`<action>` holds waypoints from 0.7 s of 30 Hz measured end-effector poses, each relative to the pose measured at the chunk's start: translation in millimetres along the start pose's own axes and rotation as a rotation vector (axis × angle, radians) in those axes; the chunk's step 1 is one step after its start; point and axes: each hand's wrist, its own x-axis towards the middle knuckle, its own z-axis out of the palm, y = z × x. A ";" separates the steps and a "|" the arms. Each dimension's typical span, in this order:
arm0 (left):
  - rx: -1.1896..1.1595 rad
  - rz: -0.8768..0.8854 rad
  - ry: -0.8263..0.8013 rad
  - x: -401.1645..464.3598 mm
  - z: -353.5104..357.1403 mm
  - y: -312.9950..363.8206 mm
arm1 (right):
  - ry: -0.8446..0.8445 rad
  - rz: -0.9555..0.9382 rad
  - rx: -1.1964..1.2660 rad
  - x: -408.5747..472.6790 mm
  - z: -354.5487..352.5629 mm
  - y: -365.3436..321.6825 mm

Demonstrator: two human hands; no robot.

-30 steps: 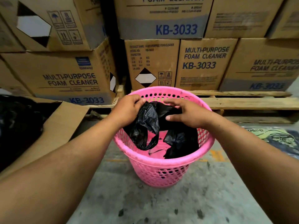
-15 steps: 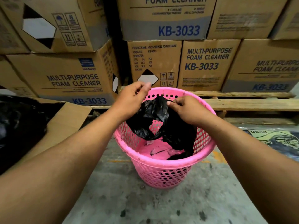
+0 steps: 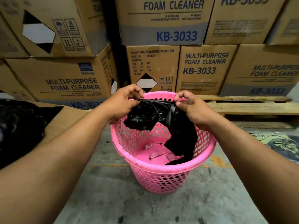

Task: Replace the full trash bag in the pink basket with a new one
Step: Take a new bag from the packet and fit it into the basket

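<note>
A pink perforated basket (image 3: 163, 171) stands on the concrete floor in the middle of the view. Above its far rim I hold a crumpled black trash bag (image 3: 176, 126) by its top edge. My left hand (image 3: 123, 102) pinches the left end of that edge and my right hand (image 3: 192, 107) pinches the right end, so the edge is stretched taut between them. The rest of the bag hangs down inside the basket, its lower end reaching the bottom. A few scraps lie on the basket's pink floor.
Stacked cardboard boxes (image 3: 205, 68) marked foam cleaner form a wall behind the basket, on a wooden pallet (image 3: 252, 109). A full black bag (image 3: 17, 125) and a cardboard flap (image 3: 66, 120) lie at the left. A printed sack (image 3: 281, 143) lies on the floor at the right.
Both hands have risen from inside the basket to its far rim and moved apart, pulling the bag's top edge straight between them. The bag now hangs longer.
</note>
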 end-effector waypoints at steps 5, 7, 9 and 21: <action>-0.131 -0.093 -0.007 2.6 -6.5 8.3 | -0.129 -0.066 -0.143 -4.9 13.5 -5.0; -0.087 -0.122 0.000 3.5 -9.6 11.1 | -0.113 -0.089 -0.321 -4.3 16.1 -1.3; -0.037 -0.161 -0.014 0.9 -12.1 13.3 | -0.029 -0.125 -0.444 0.7 15.5 0.3; 0.514 0.062 0.132 15.3 -18.3 -4.2 | 0.116 -0.084 -0.376 23.4 -15.1 -8.3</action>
